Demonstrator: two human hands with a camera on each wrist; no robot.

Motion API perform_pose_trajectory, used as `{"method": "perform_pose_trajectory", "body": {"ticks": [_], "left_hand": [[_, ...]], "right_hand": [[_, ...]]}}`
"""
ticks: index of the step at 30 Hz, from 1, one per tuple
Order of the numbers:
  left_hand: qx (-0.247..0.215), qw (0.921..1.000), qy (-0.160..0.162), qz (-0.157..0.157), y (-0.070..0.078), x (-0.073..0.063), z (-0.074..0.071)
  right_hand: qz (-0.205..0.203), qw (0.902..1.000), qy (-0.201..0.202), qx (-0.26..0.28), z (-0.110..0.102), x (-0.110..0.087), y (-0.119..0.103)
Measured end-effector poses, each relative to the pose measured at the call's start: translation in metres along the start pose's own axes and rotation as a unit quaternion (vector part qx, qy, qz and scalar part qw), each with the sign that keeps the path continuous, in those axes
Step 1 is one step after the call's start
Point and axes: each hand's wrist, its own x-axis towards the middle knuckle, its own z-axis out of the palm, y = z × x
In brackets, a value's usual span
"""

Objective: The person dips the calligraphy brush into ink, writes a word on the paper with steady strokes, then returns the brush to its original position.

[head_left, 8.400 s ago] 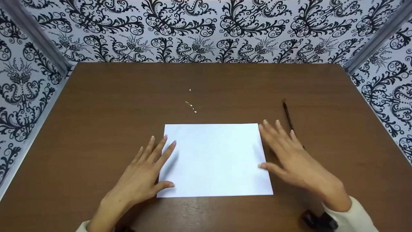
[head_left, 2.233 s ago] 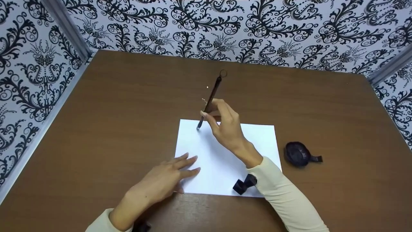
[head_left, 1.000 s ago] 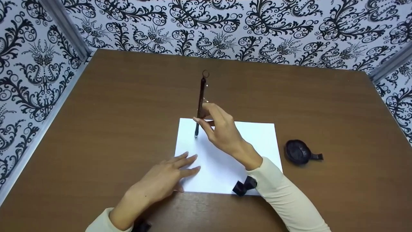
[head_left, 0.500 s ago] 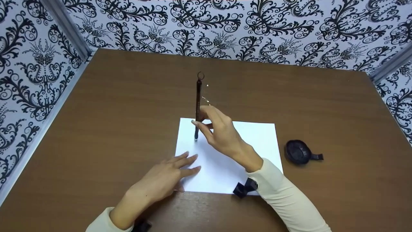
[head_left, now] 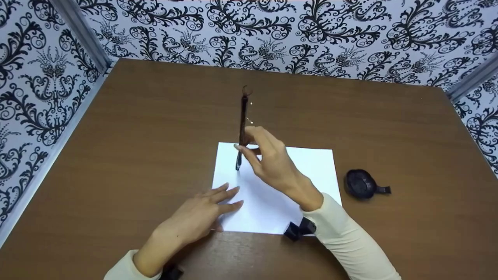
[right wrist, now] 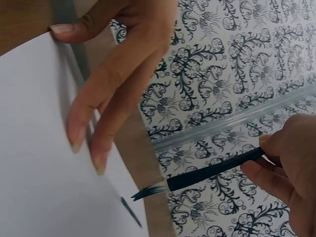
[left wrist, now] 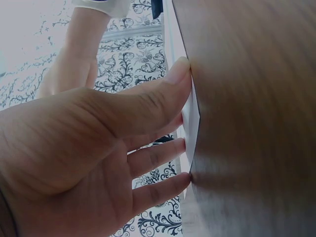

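My right hand [head_left: 272, 163] pinches a dark paintbrush [head_left: 242, 116] with a loop at its top end, holding it nearly upright over the left part of a white sheet of paper [head_left: 311, 167]. In the right wrist view, the brush's dark bristle tip [right wrist: 143, 192] is close over the sheet, beside a short dark stroke [right wrist: 131, 212]. My left hand [head_left: 194, 216] rests with spread fingers on the sheet's lower left corner. The left wrist view shows its thumb [left wrist: 163, 94] and fingertips at the paper's edge.
A small black pan-shaped dish [head_left: 360, 184] with a short handle stands right of the paper on the brown table [head_left: 155, 116]. Several tiny pale flecks lie behind the sheet. Patterned wall panels [head_left: 256, 35] enclose the table's back and sides.
The brush lay right of the paper at first; now my right hand holds it, and its tip has moved down the sheet. My left hand has shifted to the lower left corner.
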Motion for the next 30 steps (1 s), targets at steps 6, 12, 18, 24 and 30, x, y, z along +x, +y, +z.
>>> {"method": "perform_pose_trajectory", "body": {"ticks": [6,12,18,24,30], "left_hand": [[-0.004,1.0,-0.005,-0.004,0.0,0.0,-0.001],[-0.008,0.9999,-0.01,-0.008,0.0,0.0,0.0],[-0.003,1.0,-0.005,-0.004,-0.001,-0.001,0.001],[-0.008,0.9999,-0.009,-0.006,-0.001,-0.001,0.001],[-0.01,0.9999,-0.01,-0.005,-0.001,-0.001,0.001]], "right_hand": [[0.005,0.9991,0.037,0.021,-0.006,0.002,0.011],[0.012,0.9981,0.045,0.042,-0.002,-0.003,0.027],[0.007,0.9977,0.042,0.053,0.003,-0.006,0.035],[0.005,0.9974,0.044,0.056,0.005,-0.007,0.039],[0.001,0.9988,0.035,0.036,0.006,-0.009,0.041]]}}
